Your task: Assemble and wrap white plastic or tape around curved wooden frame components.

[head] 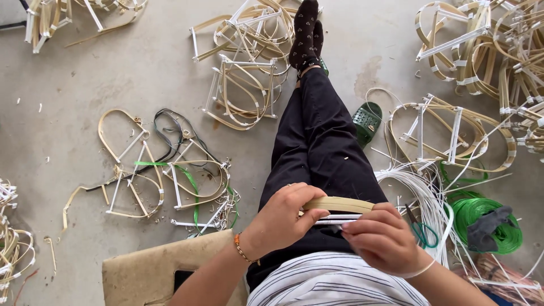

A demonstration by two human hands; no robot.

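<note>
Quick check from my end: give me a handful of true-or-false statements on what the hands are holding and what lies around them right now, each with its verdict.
1. Both hands grip a flat tan bamboo strip over the lap. True: the left hand and the right hand each close on it.
2. The green plastic sandal is on a foot. False: it lies on the concrete floor beside the leg.
3. The coil of bright green strapping lies on the person's right. True.
4. The left wrist is bare. False: it wears an orange beaded bracelet.
5. The bent bamboo-and-white-strap frames are stacked on a table. False: they are scattered on the floor.
</note>
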